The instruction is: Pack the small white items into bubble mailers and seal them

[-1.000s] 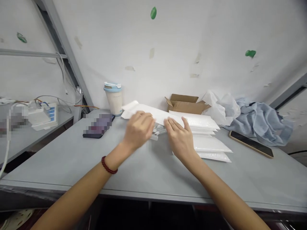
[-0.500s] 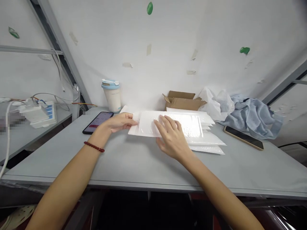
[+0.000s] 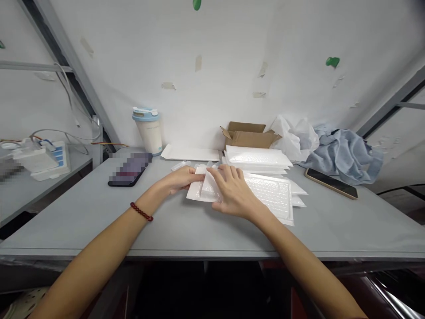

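Left hand (image 3: pixel 179 179) is pinching the flap end of the white bubble mailer (image 3: pixel 272 195); right hand (image 3: pixel 235 192) is gripping nearer its middle. Looking partway: flap apparently unsealed. Clear pieces (image 3: pixel 180 165) are lying just beyond left fingers. Stacked mailers (image 3: pixel 259 156) are crowding right fingers; can't tell if filled. Cup (image 3: pixel 148 133) is standing beyond left fingers, carton (image 3: pixel 250 139) beyond right.

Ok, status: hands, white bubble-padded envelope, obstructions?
Left hand pinching left end of white bubble-padded envelope, right hand holding its middle. Envelope overlaps stacked white envelopes in view. Small clear plastic pieces just beyond, apparently not blocking.
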Motion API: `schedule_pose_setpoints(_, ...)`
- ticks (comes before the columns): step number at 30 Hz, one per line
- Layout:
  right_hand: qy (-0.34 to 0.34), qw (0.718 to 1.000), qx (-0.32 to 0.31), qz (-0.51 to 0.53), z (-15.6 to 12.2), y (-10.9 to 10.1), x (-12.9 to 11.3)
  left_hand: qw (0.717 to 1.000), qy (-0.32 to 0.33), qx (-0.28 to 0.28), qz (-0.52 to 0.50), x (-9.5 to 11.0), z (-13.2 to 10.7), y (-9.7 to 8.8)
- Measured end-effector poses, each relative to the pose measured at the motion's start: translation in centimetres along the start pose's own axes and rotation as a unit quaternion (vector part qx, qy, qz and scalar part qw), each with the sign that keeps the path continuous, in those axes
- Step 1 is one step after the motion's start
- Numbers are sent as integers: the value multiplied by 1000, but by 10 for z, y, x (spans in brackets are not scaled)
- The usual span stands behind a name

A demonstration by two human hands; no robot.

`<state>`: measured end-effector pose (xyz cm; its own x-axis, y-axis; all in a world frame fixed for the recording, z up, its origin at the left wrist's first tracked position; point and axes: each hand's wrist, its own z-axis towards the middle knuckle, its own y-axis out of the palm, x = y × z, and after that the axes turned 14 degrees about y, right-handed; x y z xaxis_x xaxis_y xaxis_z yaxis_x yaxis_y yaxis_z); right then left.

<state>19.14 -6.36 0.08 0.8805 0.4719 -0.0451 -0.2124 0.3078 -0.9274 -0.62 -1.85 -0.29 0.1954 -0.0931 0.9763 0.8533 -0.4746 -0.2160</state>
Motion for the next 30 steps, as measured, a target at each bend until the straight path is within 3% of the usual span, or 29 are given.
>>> schedule_pose_setpoints(2, 8, 1000, 0, 5, 2, 0, 3, 998, -1, 30, 52, 1, 0, -8)
schedule_pose_setpoints(4, 21, 1000, -7, 13, 3, 0, 7, 979, 8, 116, 166, 0, 0, -22)
schedule_pose_setpoints(6, 37, 999, -14, 26, 4, -2, 12, 918, 23, 230, 321, -4, 0, -39)
schedule_pose_setpoints(8, 57, 997, -24, 52, 4, -5, 17, 862, 20, 275, 425, -11, 0, -54)
schedule_pose_setpoints(9, 69, 995, -30, 71, 4, -7, 19, 853, 14, 269, 448, -14, 0, -59)
schedule_pose_setpoints(13, 115, 984, -15, 135, 6, -12, 31, 861, 11, 215, 460, -22, 1, -64)
schedule_pose_setpoints(18, 152, 975, 38, 158, 8, -13, 41, 842, 17, 221, 491, -25, 4, -59)
schedule_pose_setpoints(22, 148, 979, 19, 142, 8, -10, 41, 832, -9, 181, 524, -31, 7, -53)
schedule_pose_setpoints(26, 137, 981, 0, 139, 8, -8, 38, 814, -26, 182, 551, -28, 7, -44)
schedule_pose_setpoints(28, 139, 981, -10, 138, 9, -7, 37, 822, -25, 194, 535, -20, 4, -43)
schedule_pose_setpoints(30, 143, 980, -19, 135, 9, -7, 35, 851, 2, 216, 479, -8, -1, -43)
